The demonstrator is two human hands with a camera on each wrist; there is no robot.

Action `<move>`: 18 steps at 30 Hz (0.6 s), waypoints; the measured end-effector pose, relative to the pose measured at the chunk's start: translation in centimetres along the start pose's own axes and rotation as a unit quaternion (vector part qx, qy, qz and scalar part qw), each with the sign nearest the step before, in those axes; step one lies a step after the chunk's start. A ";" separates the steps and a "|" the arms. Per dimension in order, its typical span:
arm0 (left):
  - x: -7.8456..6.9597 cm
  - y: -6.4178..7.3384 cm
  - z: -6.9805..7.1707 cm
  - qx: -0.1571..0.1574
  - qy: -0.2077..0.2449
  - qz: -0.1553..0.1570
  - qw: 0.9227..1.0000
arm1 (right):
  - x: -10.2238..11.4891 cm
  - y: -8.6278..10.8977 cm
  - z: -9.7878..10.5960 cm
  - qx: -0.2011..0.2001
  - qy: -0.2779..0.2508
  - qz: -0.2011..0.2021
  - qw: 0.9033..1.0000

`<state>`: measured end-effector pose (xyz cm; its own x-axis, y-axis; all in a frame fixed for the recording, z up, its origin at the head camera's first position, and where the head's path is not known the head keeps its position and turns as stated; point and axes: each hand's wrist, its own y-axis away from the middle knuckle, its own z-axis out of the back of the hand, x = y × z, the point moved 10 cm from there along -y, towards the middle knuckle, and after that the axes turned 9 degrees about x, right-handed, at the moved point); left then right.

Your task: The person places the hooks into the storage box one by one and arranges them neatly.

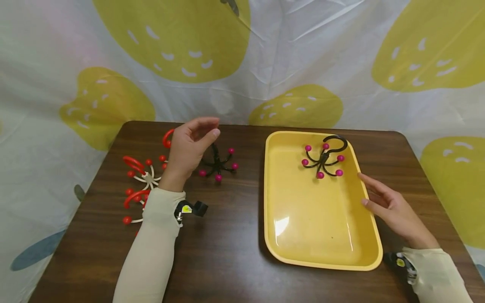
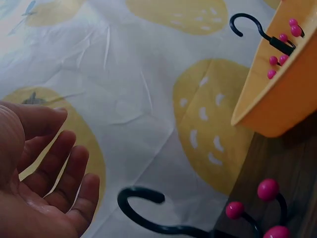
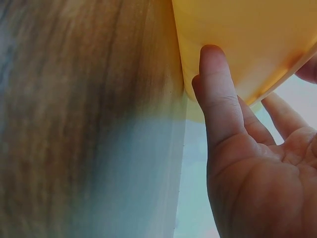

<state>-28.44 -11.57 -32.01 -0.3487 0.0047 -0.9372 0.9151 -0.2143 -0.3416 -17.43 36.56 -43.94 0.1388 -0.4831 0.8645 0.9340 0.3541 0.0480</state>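
Observation:
My left hand (image 1: 189, 147), fingers loosely bent and holding nothing, is above the table beside a black multi-arm hook hanger with pink ball tips (image 1: 217, 163). In the left wrist view, that hanger's curved black hook (image 2: 143, 218) is below and right of the fingers, apart from them. A similar black hanger (image 1: 323, 159) lies at the far end inside the yellow tray (image 1: 303, 227), its hook near the right rim. My right hand (image 1: 398, 214) touches the tray's right side; in the right wrist view, fairly straight fingers (image 3: 218, 94) rest against the outer wall.
Several white hangers with red hooks and red ball tips (image 1: 149, 179) lie at the table's left, partly hidden by my left arm. The brown wooden table (image 1: 223, 248) meets a white cloth with yellow fruit shapes (image 1: 280, 54) behind it.

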 end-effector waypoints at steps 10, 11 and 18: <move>3.1 0.4 2.0 -0.038 -0.025 0.040 0.998 | -0.1 0.0 -0.1 0.010 0.001 0.013 1.000; 3.5 0.4 2.1 -0.036 -0.028 0.049 0.998 | -0.1 0.0 -0.1 0.009 -0.001 0.012 1.000; 6.0 0.5 1.9 -0.007 -0.033 0.091 0.995 | -0.1 0.0 0.0 0.005 0.002 0.014 1.000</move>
<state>-30.47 -13.48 -37.61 -0.1891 -0.0967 -0.9772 0.9670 -0.1911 -0.1682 -17.40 36.60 -44.03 0.1658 -0.4764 0.8634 0.9265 0.3751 0.0290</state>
